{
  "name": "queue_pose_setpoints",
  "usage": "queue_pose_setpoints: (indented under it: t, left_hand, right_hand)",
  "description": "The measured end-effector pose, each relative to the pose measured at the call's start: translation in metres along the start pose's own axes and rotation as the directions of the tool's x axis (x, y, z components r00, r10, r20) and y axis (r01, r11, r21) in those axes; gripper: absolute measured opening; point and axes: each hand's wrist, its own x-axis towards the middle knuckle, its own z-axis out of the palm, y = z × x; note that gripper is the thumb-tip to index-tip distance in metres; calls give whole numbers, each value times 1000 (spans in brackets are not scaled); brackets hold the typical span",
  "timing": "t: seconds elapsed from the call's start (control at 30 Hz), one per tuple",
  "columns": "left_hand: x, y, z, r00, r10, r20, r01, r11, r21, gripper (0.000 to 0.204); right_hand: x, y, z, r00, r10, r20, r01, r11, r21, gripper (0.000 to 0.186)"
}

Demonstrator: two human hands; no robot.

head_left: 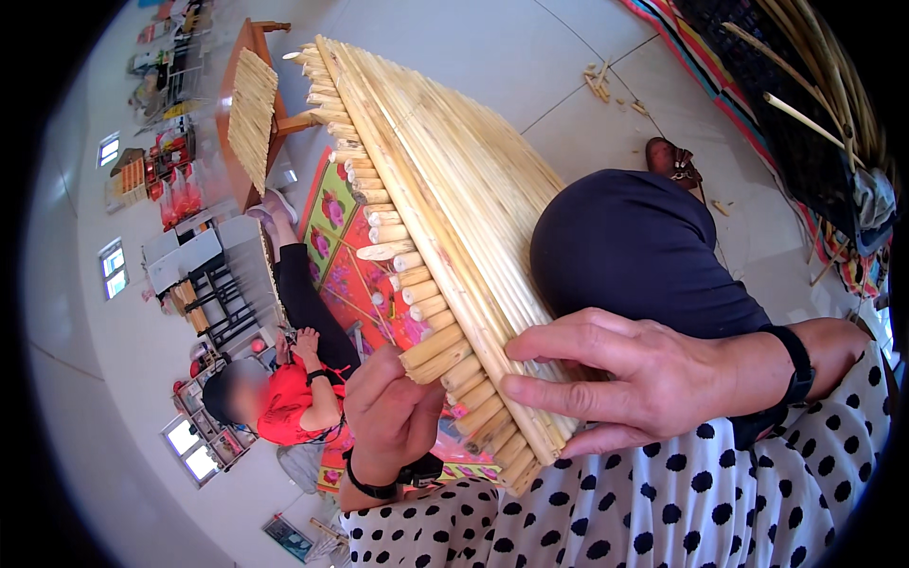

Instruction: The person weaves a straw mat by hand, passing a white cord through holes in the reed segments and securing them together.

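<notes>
A long tapering panel of pale reed canes [445, 170] lies across my front, with lengthwise canes along its left edge over a row of short cut cane ends [415, 279]. My left hand [393, 412] is closed beside two short pieces [434, 354] at that edge; what its fingertips hold is hidden. My right hand [620, 383] lies on the lengthwise canes near the lower end, fingers stretched out and apart, pressing on them. My dark-clad knee [625, 246] is bent right of the panel.
A co-worker in red [294, 402] sits at left on a flowered mat [336, 237]. Another reed panel [251, 114] rests on a wooden table [232, 85]. Cane scraps [598, 80] lie on tiles; a bundle of reeds [833, 85] is at upper right, shelves and stored items along the wall.
</notes>
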Motion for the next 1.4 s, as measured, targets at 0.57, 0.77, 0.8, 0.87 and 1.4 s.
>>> queue_pose_setpoints:
  t: [0.57,0.77,0.8,0.87,1.4]
  left_hand:
    - [18,1,-14,979,-40,198,41,999,0,26]
    - [10,-2,-22,947,-140,290,165,984,-64,22]
    - [9,-4,-24,943,-131,307,155,986,-56,21]
    - [8,-6,-24,940,-126,316,162,983,-91,20]
    - [9,-6,-19,978,-92,187,115,987,-113,14]
  right_hand:
    - [3,0,-1,1000,9,-20,-9,1000,23,62]
    - [3,-2,-1,1000,28,13,-28,1000,1,71]
    - [3,-2,-1,999,29,14,-29,1000,-7,71]
    - [3,-3,-1,999,40,22,-39,999,-14,71]
    - [7,-4,-3,1000,20,11,-19,998,-65,63]
